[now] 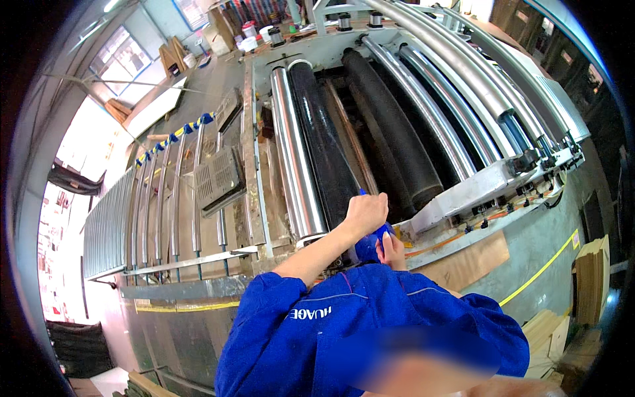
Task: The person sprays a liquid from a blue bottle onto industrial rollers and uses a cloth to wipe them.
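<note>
Just over the near end of the glossy black roller [317,126], my left hand [368,214] is closed in a fist. A small blue tip pokes out above its fingers. Below it, my right hand [391,252] has its fingers curled against a blue object [368,248], which looks smooth and rounded. Both hands seem to grip this blue object; whether it is one piece or a container with a separate part, I cannot tell. A shiny metal roller [296,152] lies just left of the black one, close to my left forearm.
A matte black roller [390,126] and several silver rollers [423,99] run away to the right. The machine's white end frame [456,198] stands right of my hands. Left are thin metal rods [178,198] and a grey vented cover [218,178]. Wooden boards [591,281] stand far right.
</note>
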The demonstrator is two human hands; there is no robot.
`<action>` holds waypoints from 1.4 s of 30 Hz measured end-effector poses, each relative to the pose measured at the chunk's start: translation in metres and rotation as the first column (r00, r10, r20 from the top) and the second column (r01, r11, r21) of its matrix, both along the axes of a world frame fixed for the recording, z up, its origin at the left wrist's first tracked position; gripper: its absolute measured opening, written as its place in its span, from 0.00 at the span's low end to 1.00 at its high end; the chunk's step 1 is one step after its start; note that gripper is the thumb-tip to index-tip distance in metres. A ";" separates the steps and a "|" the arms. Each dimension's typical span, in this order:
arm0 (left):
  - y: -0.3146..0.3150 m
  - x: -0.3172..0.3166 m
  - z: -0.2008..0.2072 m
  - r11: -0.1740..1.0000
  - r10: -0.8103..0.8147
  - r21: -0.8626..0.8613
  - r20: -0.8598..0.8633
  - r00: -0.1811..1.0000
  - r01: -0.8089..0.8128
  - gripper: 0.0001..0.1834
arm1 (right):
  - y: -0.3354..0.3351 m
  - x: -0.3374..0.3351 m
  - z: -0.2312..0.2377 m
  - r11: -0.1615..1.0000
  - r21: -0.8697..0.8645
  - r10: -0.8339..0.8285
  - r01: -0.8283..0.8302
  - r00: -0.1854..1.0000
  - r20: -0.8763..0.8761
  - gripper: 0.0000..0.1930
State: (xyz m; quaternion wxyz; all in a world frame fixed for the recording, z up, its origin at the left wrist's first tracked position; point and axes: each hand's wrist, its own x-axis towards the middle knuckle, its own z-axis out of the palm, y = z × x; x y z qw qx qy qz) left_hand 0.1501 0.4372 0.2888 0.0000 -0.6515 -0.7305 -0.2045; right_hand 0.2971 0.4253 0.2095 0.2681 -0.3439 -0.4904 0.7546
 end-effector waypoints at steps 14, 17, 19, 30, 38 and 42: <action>-0.004 -0.007 0.001 0.998 0.058 -0.036 0.012 0.998 -0.058 0.12 | -0.005 -0.006 0.007 1.000 -0.030 0.008 -0.008 1.000 -0.009 0.17; 0.008 -0.018 0.053 0.991 0.070 0.122 -0.097 0.993 -0.058 0.11 | -0.006 -0.004 0.009 0.996 -0.085 -0.017 0.011 0.997 -0.071 0.16; 0.022 -0.023 0.107 0.973 0.101 0.219 -0.108 0.989 -0.075 0.10 | -0.004 0.001 0.003 0.994 -0.097 -0.043 0.041 0.999 -0.020 0.16; 0.005 -0.010 0.064 0.996 0.091 0.017 -0.108 0.990 -0.090 0.13 | -0.011 -0.001 -0.002 0.995 -0.083 -0.065 0.061 0.997 -0.037 0.17; -0.019 0.009 0.004 0.961 0.278 -0.030 0.062 0.959 -0.276 0.13 | -0.015 -0.007 -0.012 0.999 -0.031 0.013 -0.013 1.000 0.009 0.17; -0.025 -0.009 0.011 0.980 0.193 -0.062 0.101 0.976 -0.188 0.24 | -0.010 -0.014 0.013 0.999 -0.019 0.033 -0.033 0.999 -0.010 0.17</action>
